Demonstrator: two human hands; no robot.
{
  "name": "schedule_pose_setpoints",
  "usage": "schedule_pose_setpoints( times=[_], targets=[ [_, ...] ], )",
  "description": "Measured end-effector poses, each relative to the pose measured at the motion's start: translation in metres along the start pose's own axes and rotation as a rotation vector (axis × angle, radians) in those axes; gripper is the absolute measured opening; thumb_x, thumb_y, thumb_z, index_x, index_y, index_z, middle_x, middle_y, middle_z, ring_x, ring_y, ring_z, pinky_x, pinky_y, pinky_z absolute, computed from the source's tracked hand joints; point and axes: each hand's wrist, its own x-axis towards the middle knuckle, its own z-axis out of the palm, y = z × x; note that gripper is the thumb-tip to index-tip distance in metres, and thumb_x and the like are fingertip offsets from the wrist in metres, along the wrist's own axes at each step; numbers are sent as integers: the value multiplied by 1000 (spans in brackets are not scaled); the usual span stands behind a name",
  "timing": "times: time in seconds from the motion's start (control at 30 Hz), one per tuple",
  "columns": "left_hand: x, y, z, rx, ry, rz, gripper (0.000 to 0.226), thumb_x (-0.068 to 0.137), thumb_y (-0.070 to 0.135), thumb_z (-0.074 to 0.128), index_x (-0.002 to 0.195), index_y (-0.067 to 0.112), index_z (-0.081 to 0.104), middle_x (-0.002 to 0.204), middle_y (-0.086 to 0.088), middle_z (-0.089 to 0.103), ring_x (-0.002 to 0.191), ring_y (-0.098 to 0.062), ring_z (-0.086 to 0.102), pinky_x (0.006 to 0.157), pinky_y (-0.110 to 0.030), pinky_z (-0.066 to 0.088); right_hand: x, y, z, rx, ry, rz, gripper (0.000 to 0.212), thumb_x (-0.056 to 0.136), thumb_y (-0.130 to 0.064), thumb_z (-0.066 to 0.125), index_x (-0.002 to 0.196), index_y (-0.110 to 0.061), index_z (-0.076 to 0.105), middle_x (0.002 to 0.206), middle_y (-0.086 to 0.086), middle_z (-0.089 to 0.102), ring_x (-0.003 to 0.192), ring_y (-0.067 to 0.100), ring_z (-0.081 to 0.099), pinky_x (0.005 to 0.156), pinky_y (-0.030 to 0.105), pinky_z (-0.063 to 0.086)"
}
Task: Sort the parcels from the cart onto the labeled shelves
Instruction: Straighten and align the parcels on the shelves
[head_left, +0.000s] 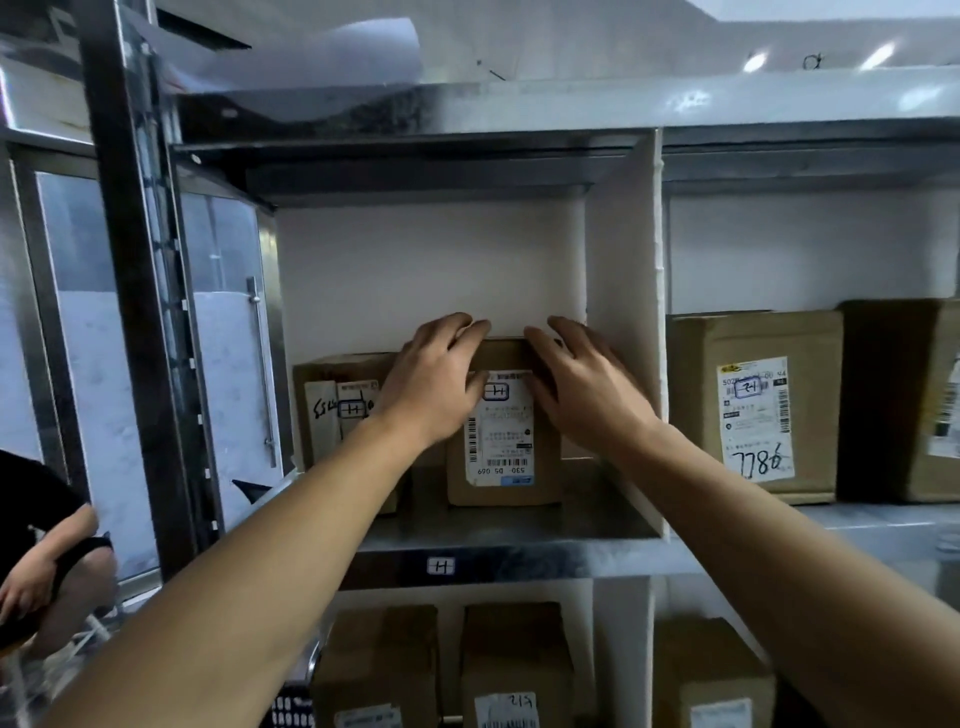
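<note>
- The parcel is stood upright on the shelf, in the left bay beside the white divider, label turned outward so its mark can be checked against the shelf tag
- It is flanked near the top by the left hand and right hand, fingers spread and laid on it rather than clamped, seemingly to square it
- A second box is seen just to its left

Brown parcel, white label; divider seemingly white.
</note>
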Motion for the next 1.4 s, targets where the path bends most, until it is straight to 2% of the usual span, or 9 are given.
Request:
schedule_pose_setpoints(
  times=[0.2, 0.3, 0.47, 0.67, 0.8, 1.0, 1.4],
  targets=[
    [-1, -2, 10, -45, -46, -47, 59, 95, 31, 59, 149, 19, 36, 148, -6, 40, 140, -23, 29, 113, -35, 29, 0, 1, 9, 66, -2, -18, 54, 99, -30, 58, 149, -14, 43, 148, 16, 43, 133, 38, 44, 104, 52, 45],
    [-1, -5, 11, -92, -41, -85, 60, 93, 31, 61, 148, 21, 38, 146, -5, 41, 139, -23, 29, 112, -34, 28, 1, 2, 15, 163, 8, 19, 54, 97, -25, 61, 148, -14, 44, 148, 16, 42, 134, 38, 41, 106, 50, 43],
    [-3, -6, 15, -200, -17, -157, 58, 90, 28, 66, 143, 23, 44, 142, -4, 43, 129, -27, 43, 109, -41, 40, 3, 3, 21, 267, 12, 61, 55, 96, -23, 62, 148, -18, 44, 150, 12, 38, 134, 35, 38, 108, 47, 41],
    [-6, 0, 16, -231, 14, -159, 58, 89, 25, 68, 143, 20, 46, 140, -6, 45, 126, -28, 46, 107, -43, 43, -1, 1, 25, 408, 14, 123, 56, 96, -18, 63, 148, -22, 42, 155, 6, 29, 133, 31, 43, 106, 43, 48],
    [-6, 5, 13, -238, 36, -143, 57, 88, 27, 70, 140, 19, 49, 137, -5, 49, 122, -29, 49, 104, -44, 46, -4, 4, 18, 420, 47, 122, 57, 94, -14, 66, 147, -18, 46, 154, 10, 32, 135, 36, 43, 109, 47, 46],
    [-9, 19, 12, -231, 68, -115, 57, 88, 25, 70, 141, 18, 50, 136, -6, 50, 124, -29, 48, 105, -41, 44, -12, 9, 6, 384, 47, 133, 56, 96, -13, 63, 148, -19, 43, 157, 11, 31, 136, 36, 44, 108, 40, 44],
    [-9, 30, 11, -194, 44, -150, 56, 91, 27, 66, 143, 24, 46, 142, -3, 45, 126, -29, 40, 101, -40, 45, -19, 3, -1, 290, 40, 166, 58, 98, -21, 62, 151, -21, 39, 161, 13, 27, 137, 41, 43, 108, 50, 43]
  ],
)
